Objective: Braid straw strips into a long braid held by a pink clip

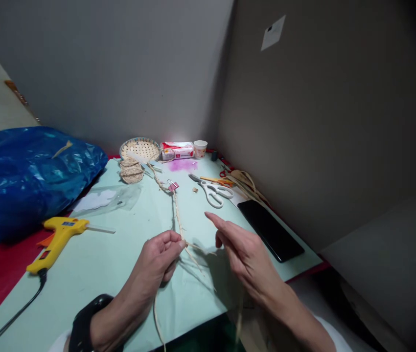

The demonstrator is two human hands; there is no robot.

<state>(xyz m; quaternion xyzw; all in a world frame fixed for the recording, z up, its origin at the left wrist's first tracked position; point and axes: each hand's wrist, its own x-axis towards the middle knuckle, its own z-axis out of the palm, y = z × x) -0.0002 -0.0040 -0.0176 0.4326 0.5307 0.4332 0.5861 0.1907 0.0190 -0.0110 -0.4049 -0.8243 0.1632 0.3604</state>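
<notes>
My left hand [162,256] is closed, its thumb and forefinger pinching the lower part of a thin plaited straw cord [177,215]. Loose straw ends [195,259] fan out to the right of the pinch, and one long strand [156,318] hangs below this hand over the table edge. A pink binder clip [173,187] grips the cord farther up. To the right is my right hand [239,247], forefinger stretched out and the other fingers curled. Under it hangs a blurred straw strand [240,313], seemingly held in the curled fingers; the grip itself is hidden.
A yellow glue gun [59,242] and blue plastic bag [35,181] lie left. White scissors [211,190], a black phone [270,230] and a straw coil [246,183] lie right. Behind are a twine ball [131,170], woven basket [140,148], red-white packet [177,150] and paper cup [200,149].
</notes>
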